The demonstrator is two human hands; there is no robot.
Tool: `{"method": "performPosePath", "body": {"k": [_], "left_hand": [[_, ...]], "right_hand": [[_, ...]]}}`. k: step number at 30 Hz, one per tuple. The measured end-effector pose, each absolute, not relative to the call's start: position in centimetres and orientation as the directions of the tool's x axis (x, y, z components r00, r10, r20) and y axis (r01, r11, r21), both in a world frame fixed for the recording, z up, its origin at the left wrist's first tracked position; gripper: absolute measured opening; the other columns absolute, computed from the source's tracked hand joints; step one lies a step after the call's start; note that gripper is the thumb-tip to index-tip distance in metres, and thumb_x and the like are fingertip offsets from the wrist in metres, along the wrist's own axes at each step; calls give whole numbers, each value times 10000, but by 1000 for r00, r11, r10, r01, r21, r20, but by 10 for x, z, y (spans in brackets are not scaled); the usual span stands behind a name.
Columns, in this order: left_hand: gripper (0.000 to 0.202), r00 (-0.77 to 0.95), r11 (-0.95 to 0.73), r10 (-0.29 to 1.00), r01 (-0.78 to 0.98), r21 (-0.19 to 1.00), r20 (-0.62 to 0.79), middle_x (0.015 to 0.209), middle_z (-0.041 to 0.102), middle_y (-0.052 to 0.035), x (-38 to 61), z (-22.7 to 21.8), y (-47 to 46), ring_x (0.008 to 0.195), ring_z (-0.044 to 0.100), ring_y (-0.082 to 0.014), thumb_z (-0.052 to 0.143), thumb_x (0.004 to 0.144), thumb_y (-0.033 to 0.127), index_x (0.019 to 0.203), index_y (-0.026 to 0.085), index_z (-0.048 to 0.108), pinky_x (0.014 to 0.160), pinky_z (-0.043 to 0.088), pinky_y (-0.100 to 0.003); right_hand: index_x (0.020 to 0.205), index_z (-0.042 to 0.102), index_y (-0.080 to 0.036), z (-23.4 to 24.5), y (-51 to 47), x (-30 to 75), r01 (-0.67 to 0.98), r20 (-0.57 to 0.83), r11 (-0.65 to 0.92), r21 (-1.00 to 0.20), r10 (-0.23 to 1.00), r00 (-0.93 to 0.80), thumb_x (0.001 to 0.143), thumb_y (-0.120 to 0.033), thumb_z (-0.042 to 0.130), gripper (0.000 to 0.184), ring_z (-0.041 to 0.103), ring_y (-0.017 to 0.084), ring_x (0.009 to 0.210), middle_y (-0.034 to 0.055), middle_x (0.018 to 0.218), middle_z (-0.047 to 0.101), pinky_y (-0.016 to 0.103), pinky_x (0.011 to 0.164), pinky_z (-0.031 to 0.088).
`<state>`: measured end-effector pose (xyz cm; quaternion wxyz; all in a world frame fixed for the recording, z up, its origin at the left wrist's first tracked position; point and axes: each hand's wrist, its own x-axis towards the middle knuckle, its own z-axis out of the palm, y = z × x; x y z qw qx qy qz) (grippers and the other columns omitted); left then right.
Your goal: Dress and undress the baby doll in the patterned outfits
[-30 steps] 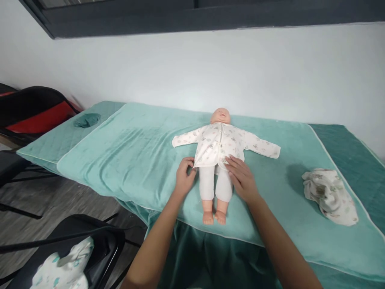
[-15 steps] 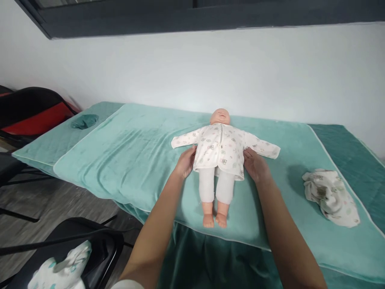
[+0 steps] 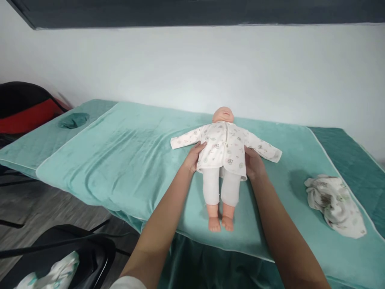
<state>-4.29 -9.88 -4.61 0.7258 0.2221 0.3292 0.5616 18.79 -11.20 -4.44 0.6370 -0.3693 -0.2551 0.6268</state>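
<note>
A baby doll (image 3: 221,160) in a white printed shirt and white leggings lies on its back on a teal towel (image 3: 135,152), head toward the wall. My left hand (image 3: 194,157) is wrapped against the doll's left flank, thumb on the shirt. My right hand (image 3: 253,163) grips the other flank at the shirt hem. Both hands clasp the torso from the sides, their fingertips hidden under the doll.
A crumpled printed cloth (image 3: 333,202) lies on the towel at the right. The padded table has a face hole (image 3: 73,120) at the far left. A black chair (image 3: 60,257) with another printed cloth (image 3: 51,277) stands at the lower left. A red-and-black chair (image 3: 24,108) is behind.
My hands moved up from the shirt hem to the doll's sides and closed round the torso. The view has shifted slightly left and down.
</note>
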Motion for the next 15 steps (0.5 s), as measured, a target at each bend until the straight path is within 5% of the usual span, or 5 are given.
{"method": "performPosePath", "body": {"k": [5, 9, 15], "left_hand": [[514, 234, 320, 947, -708, 630, -219, 1175, 761, -162, -39, -44, -86, 1132, 725, -304, 772, 828, 347, 1266, 113, 642, 1081, 547, -449], [565, 153, 238, 968, -818, 524, -200, 1272, 717, -190, -45, -44, -71, 1262, 658, -321, 496, 985, 536, 1335, 107, 609, 1115, 524, -495], [502, -89, 24, 969, -894, 448, -229, 1345, 679, -187, -68, -46, -49, 1281, 651, -245, 336, 1062, 429, 1381, 111, 558, 1101, 540, -415]], "right_hand": [[996, 709, -204, -40, -98, 193, -639, -189, -118, -760, 981, 44, 844, -289, 649, 184, 703, 281, 1153, 63, 1048, 781, 452, 997, 610], [1037, 677, -216, -38, -90, 202, -682, -121, -59, -729, 992, 44, 914, -350, 544, 226, 669, 266, 1202, 74, 1085, 756, 503, 1010, 591], [970, 646, -209, -44, -89, 232, -696, -91, 27, -717, 987, 131, 925, -329, 507, 189, 683, 221, 1131, 96, 1058, 735, 445, 996, 586]]}}
